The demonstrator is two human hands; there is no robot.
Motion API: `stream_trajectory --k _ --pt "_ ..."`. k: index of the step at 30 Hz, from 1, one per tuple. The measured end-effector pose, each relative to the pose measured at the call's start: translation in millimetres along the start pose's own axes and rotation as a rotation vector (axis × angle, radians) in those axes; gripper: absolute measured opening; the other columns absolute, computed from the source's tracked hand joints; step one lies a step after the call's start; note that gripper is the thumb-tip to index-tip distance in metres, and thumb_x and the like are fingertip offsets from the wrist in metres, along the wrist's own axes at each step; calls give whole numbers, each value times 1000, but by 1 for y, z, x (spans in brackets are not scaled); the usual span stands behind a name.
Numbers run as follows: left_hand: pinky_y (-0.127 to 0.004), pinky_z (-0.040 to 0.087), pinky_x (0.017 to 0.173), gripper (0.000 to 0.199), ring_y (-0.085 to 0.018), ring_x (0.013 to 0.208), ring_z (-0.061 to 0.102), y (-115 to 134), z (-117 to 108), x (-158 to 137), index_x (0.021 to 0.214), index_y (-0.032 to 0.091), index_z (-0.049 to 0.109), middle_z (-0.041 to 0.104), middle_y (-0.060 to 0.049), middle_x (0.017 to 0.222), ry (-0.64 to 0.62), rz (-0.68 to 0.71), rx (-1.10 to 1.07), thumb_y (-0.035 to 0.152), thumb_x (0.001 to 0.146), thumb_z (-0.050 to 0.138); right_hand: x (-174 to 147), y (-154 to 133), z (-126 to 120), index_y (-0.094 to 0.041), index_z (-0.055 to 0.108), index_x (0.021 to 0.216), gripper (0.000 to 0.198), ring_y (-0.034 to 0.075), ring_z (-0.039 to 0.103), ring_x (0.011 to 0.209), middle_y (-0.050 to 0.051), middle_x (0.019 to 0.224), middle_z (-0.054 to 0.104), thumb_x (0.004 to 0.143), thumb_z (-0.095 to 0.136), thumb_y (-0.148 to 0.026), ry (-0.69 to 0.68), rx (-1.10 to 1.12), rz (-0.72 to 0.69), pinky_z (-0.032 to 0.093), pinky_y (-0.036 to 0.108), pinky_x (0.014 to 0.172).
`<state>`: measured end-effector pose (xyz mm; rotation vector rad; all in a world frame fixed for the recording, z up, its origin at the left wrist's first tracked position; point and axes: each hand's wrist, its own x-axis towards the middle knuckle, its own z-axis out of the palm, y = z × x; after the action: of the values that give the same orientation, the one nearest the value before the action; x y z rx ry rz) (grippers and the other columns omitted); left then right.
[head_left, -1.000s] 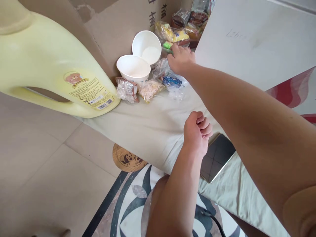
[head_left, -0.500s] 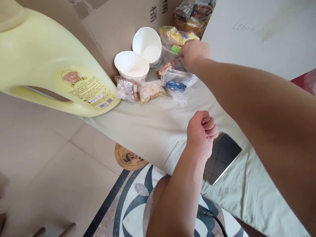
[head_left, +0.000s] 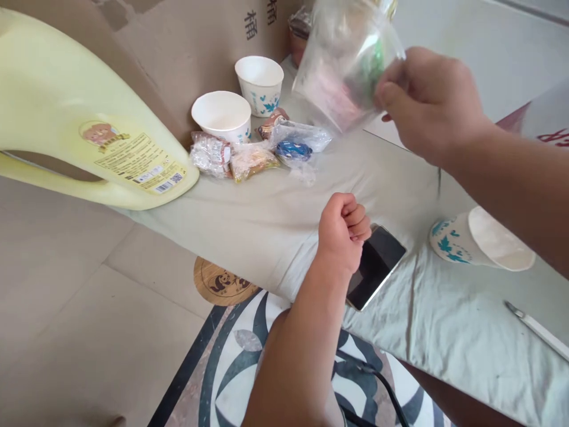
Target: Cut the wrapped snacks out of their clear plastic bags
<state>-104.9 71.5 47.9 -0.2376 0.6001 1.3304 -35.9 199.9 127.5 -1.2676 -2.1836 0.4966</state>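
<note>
My right hand [head_left: 431, 107] pinches the edge of a clear plastic bag [head_left: 340, 74], lifted above the cloth-covered surface. Blurred pink and green shapes show through the plastic; I cannot make out what they are. Lower down, my left hand [head_left: 343, 232] is curled into a fist beside a dark-screened phone [head_left: 379, 265], overlapping its corner. Several small wrapped snacks lie beyond it: a clear-wrapped piece [head_left: 210, 155], a yellowish one [head_left: 253, 160], a brown one [head_left: 272, 121] and a blue one [head_left: 293, 149]. Behind them stand two white paper cups [head_left: 221, 112].
A large yellow jug [head_left: 89, 107] leans in at the left. A cardboard box [head_left: 178, 41] backs the cups. At the right, a paper cup [head_left: 453, 240] lies on its side and a white-handled tool [head_left: 540, 332] rests on the cloth [head_left: 284, 219]. A round wooden stool [head_left: 222, 281] is below.
My right hand has lifted the plastic bag from beside the cups and brought it up and right. My left fist stays by the phone. The view has shifted right, revealing the tipped cup.
</note>
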Motion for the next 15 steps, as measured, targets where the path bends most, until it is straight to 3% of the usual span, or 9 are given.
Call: stream_trajectory --k 5,9,13,15 --pt "-18 11 36 38 -4 37 13 -17 6 3 64 23 20 11 9 53 -23 11 63 17 88 49 -44 27 -17 -21 51 65 28 10 50 64 -2 66 50 89 46 -6 86 588 379 34 29 61" --pt "-18 10 36 40 -3 36 14 -35 11 5 65 23 23 13 10 52 0 3 106 19 88 55 -54 29 -19 -19 44 61 25 7 41 54 -3 65 42 81 43 -5 181 845 723 22 26 51" --pt "-18 8 35 40 -4 34 13 -50 13 7 64 23 22 13 10 51 33 -16 163 17 89 53 -55 26 -34 -21 36 64 20 5 40 55 -4 67 35 78 40 -7 200 1033 742 28 22 51" --pt "-18 8 35 40 -4 34 13 -55 13 9 64 23 21 13 10 50 40 -17 191 17 88 52 -62 34 -53 -22 33 65 20 7 46 58 -3 66 35 77 40 -8 219 988 702 34 23 54"
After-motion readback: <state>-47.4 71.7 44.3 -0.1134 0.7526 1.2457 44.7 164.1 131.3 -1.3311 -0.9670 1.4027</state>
